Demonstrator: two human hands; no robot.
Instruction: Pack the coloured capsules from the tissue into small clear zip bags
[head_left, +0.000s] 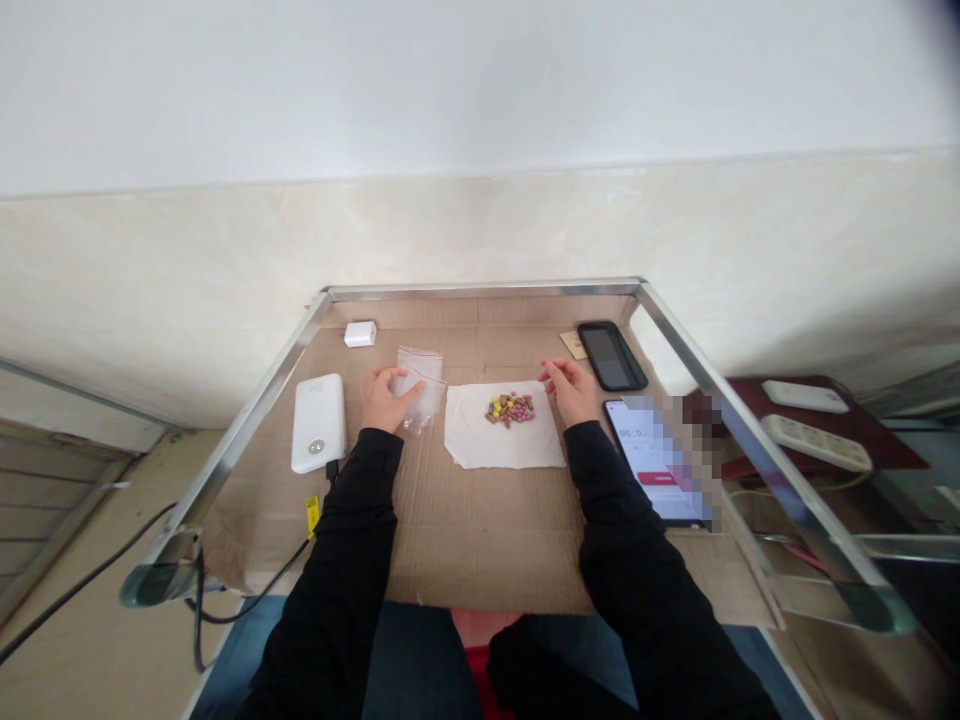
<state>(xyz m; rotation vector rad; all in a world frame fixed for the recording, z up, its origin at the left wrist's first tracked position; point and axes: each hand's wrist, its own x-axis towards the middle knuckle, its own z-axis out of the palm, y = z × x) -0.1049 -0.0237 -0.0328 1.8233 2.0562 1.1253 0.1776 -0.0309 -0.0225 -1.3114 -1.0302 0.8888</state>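
My left hand (pixel 384 400) holds an apparently empty plastic bag (pixel 427 400), my open right hand (pixel 570 392) near the pills (pixel 511 407) all heaped on the white cloth (pixel 480 445)

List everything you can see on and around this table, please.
Capsules and tablets: many, pink, brown and yellow, heaped on the sheet.
White sheet: one, white, centre of the cardboard.
Clear zip bag: one, clear, in the left hand.
Power bank: one, white, left on the cardboard.
Plug charger: one, white, far edge.
Smartphone: one, black, far right.
Second phone: one, lit, partly blurred, near right.
Power strip: one, white, side table.
Left hand: one, holding the bag.
Right hand: one, beside the sheet.
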